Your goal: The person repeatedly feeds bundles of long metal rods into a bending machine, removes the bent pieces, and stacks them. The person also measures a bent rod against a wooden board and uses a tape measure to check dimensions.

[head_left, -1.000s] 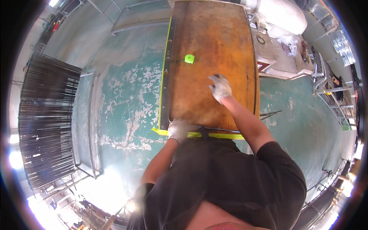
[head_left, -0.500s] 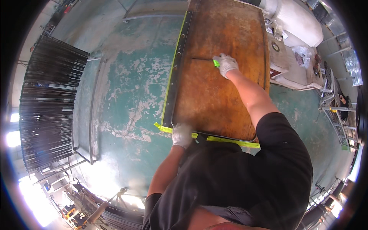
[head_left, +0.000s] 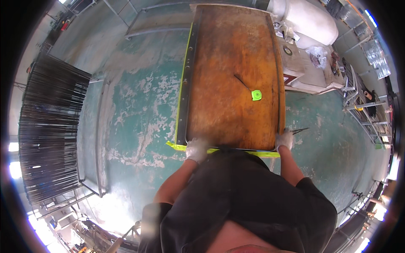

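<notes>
A thin dark frame (head_left: 280, 110) with rounded corners lies along the edges of a worn brown wooden tabletop (head_left: 228, 109). My left hand (head_left: 197, 150), in a white glove, is closed over the frame at the near left corner, its fingers blurred. At the near right corner my gloved right hand (head_left: 285, 140) curls round the frame's edge. Thin dark prongs (head_left: 300, 130) show just beyond it; whether they are in the hand is unclear. A bright green tape measure (head_left: 256, 95) rests right of the tabletop's middle, with a narrow dark strap (head_left: 242, 82) stretching from it.
A dark strip with holes (head_left: 185, 84) borders the table's left side, and yellow-green tape (head_left: 265, 154) its near edge. Far right, a white roll (head_left: 312, 21) and plastic bag (head_left: 317, 57) sit on a side bench. Many thin dark rods (head_left: 50, 130) hang at left.
My right hand has let go of the tape measure and come back to the near right corner. The tape measure now lies nearer me, its strap slanting. The left hand stays at its corner.
</notes>
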Demonstrator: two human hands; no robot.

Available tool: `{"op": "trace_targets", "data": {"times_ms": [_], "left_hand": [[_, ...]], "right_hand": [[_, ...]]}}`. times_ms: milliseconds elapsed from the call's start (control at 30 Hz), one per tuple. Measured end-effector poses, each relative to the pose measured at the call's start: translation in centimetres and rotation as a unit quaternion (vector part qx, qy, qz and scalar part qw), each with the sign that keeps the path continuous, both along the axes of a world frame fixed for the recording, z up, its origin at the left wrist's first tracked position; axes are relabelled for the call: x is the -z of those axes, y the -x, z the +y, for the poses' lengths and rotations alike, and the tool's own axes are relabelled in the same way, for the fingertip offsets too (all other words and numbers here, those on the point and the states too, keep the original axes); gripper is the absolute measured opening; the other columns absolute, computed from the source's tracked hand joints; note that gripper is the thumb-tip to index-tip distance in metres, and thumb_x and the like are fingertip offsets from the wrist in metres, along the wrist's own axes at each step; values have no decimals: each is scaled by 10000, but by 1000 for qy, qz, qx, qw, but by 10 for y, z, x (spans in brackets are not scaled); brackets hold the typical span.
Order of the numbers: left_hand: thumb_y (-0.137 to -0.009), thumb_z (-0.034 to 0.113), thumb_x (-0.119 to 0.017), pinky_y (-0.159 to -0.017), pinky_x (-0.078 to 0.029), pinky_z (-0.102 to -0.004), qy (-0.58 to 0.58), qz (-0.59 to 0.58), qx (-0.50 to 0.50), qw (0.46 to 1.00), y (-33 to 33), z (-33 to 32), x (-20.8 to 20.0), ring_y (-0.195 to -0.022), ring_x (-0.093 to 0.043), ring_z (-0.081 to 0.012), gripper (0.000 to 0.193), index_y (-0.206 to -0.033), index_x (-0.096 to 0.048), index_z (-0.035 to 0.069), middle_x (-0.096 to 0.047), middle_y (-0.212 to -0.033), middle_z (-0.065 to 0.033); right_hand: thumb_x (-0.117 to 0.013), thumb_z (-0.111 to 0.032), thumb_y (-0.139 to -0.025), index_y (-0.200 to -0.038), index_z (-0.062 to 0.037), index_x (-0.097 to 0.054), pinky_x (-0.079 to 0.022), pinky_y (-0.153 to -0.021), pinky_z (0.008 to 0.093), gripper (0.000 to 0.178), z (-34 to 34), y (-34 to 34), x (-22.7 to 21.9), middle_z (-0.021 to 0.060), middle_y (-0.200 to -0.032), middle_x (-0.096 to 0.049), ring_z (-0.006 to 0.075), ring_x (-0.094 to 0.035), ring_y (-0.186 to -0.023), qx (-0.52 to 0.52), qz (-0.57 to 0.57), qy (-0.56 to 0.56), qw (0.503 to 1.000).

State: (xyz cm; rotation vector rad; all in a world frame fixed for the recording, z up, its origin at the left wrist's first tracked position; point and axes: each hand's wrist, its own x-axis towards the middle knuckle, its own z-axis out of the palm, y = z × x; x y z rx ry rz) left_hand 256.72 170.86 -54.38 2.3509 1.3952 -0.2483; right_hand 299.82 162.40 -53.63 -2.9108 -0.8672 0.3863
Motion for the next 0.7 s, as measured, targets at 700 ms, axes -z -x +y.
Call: {"op": "trace_targets", "data": {"times_ms": [700], "left_hand": [[-909,321,-673,-963,-568,-471,39,-77,47,995,38,10,33,-1177,-666,-318,229,-1062,-795,202,-711,-1138,-101]], "right_hand": [[-716,-214,-835,-1129,-83,-751,-581,-928,497,324,-61,23,28,217,-1097,-773,418,-732,-1085,75,64,-25,995]]}}
